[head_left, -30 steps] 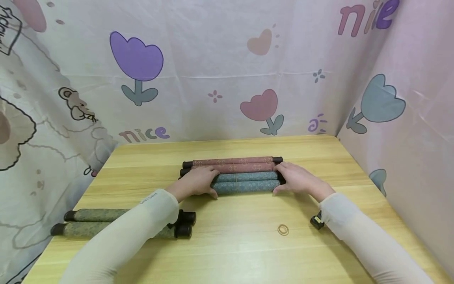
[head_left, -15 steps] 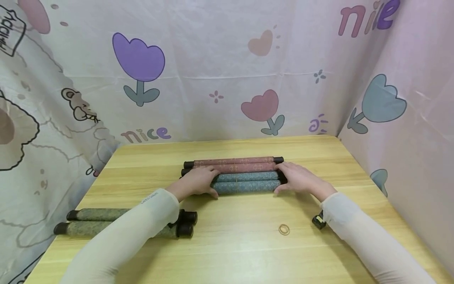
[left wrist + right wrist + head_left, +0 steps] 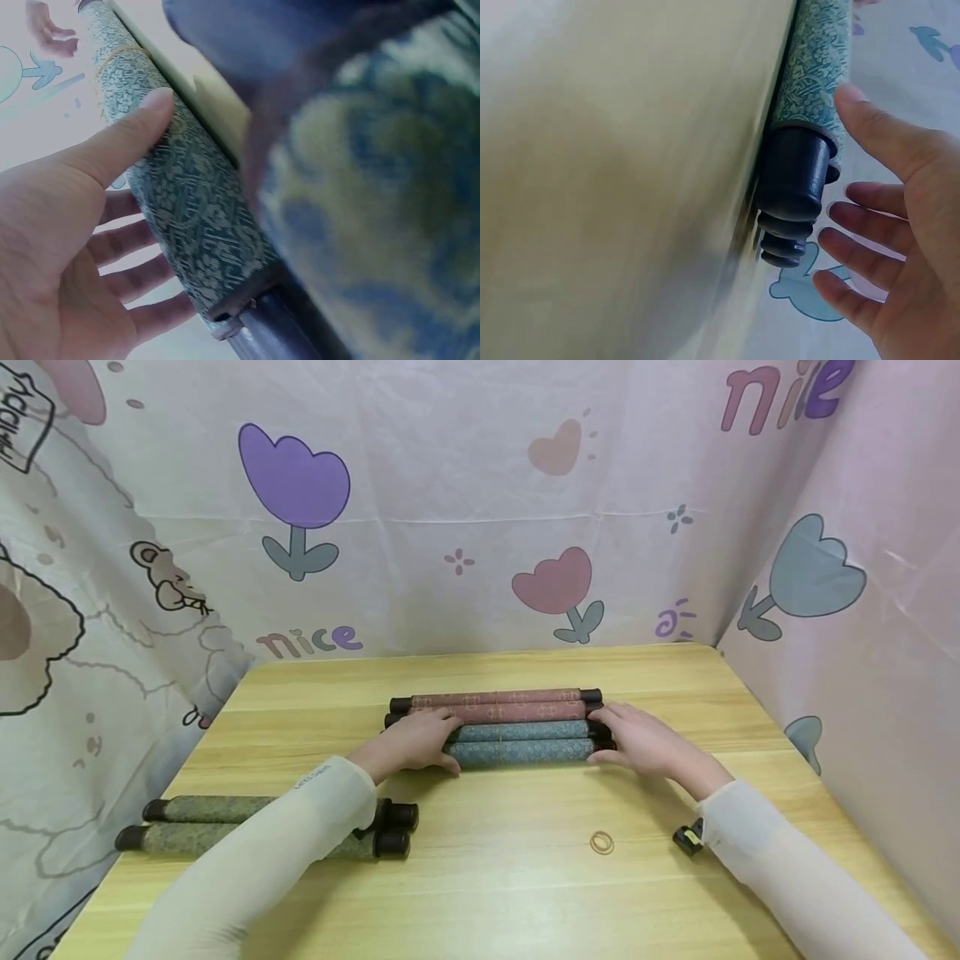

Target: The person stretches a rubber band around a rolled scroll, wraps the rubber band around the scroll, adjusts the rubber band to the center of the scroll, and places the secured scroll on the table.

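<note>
Two blue patterned hanging scrolls [image 3: 525, 752] with dark end knobs lie side by side on the table. My left hand [image 3: 420, 739] grips their left end, thumb [image 3: 135, 135] on the near side and fingers passing behind. At the right end my right hand [image 3: 641, 739] has its fingers spread and relaxed. In the right wrist view its thumb [image 3: 877, 127] is right at the edge of a blue scroll, just above the black knob [image 3: 791, 172]. Behind the blue pair lie two red patterned scrolls [image 3: 502, 712], their left ends partly hidden by my left hand.
Two green scrolls [image 3: 202, 837] lie at the front left, partly covered by my left sleeve [image 3: 262, 852]. Loose rubber bands [image 3: 602, 842] sit on the wooden table [image 3: 510, 885]. A small black device [image 3: 688, 837] is at my right cuff. A printed curtain [image 3: 420, 460] surrounds the table.
My right hand has shifted slightly to the right, uncovering more of the blue scrolls' dark ends. My left hand and the scrolls keep nearly the same place.
</note>
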A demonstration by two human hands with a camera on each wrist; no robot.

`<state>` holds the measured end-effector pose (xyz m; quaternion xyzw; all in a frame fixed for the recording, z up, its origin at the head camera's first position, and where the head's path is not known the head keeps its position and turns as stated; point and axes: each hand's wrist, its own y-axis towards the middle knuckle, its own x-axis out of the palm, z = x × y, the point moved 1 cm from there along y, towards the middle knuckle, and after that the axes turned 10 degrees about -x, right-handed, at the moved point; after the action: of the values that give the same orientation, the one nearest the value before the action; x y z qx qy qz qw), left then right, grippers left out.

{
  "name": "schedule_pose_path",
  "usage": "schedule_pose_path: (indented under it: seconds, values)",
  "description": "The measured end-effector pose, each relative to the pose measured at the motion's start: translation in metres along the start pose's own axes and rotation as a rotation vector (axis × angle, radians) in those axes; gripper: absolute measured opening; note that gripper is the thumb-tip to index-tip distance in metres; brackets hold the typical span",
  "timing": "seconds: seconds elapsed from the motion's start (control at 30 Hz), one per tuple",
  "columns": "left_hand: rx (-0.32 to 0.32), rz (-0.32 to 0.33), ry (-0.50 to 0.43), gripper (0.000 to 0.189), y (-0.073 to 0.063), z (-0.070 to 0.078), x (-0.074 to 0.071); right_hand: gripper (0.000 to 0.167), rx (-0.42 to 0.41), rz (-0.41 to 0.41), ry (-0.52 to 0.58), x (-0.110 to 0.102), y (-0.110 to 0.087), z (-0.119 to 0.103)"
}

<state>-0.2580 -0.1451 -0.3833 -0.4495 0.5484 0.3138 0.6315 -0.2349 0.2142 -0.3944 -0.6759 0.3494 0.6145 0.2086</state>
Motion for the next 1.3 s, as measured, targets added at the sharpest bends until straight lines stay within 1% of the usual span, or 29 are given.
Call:
schedule_pose_path:
  seconds: [0.13,0.37,0.57,0.77,0.9,1.0,1.1,1.2,1.3]
  values:
    - [0.013,-0.009,0.011,0.083,0.0,-0.001,-0.001,0.074,-0.013,0.026,-0.014,0.0,-0.01,-0.007]
    - [0.024,-0.048,-0.001,0.081,-0.002,-0.001,-0.002,0.067,-0.054,0.02,-0.019,0.002,-0.021,-0.022]
    - [0.043,-0.063,-0.013,0.078,-0.003,-0.002,-0.003,0.062,-0.076,0.026,-0.026,0.005,-0.029,-0.027]
    - [0.06,-0.054,-0.033,0.078,-0.002,-0.002,-0.005,0.062,-0.09,0.006,-0.023,0.006,-0.035,-0.031]
    - [0.045,-0.041,-0.054,0.08,-0.002,-0.004,-0.004,0.059,-0.104,-0.013,0.002,0.006,-0.038,-0.035]
    - [0.038,-0.028,-0.051,0.082,-0.002,-0.006,-0.002,0.054,-0.138,-0.028,0.043,0.007,-0.041,-0.039]
    - [0.04,-0.017,-0.034,0.083,-0.002,-0.007,0.0,0.052,-0.181,-0.06,0.078,0.01,-0.045,-0.043]
    - [0.042,-0.022,-0.027,0.083,-0.002,-0.007,0.001,0.048,-0.228,-0.086,0.106,0.014,-0.049,-0.046]
    - [0.04,-0.04,-0.034,0.083,-0.002,-0.005,0.003,0.044,-0.27,-0.1,0.134,0.016,-0.053,-0.05]
